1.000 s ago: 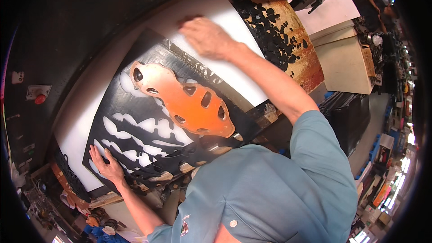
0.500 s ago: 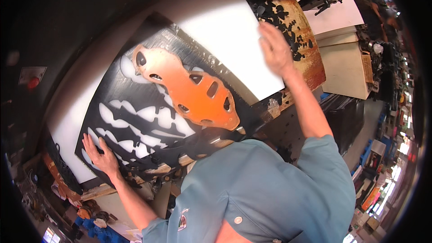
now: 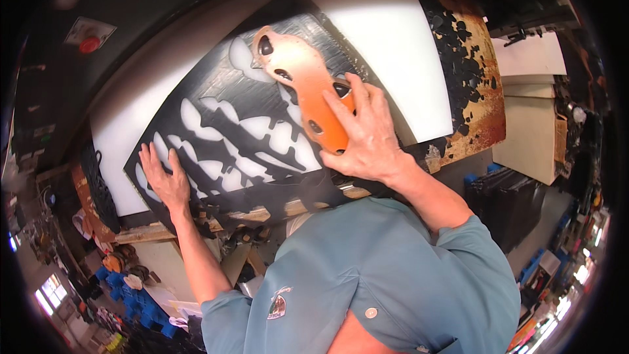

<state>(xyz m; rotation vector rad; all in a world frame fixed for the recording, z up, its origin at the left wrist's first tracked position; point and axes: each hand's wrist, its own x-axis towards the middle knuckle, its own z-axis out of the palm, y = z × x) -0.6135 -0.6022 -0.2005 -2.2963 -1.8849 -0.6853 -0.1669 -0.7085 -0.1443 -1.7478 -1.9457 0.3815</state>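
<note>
An orange, sole-shaped cutting die with several dark openings lies on a black sheet. Over the die's near right end is my right hand, its thumb and fingers spread across the width and gripping the edges. That end of the die is partly hidden beneath the palm. My left hand rests flat at the sheet's left end, fingers stretched out, holding nothing. Between the hands, rows of rounded cut-outs in the sheet show the white cutting board underneath.
Black scraps are scattered on a worn brown surface right of the board. A dark machine part with a red button overhangs the far left. Blue crates stand low at the left, and a pale box at the right.
My right hand has moved left from the white board's right edge and taken hold of the die. My left hand stays on the sheet. The whole view has shifted somewhat.
</note>
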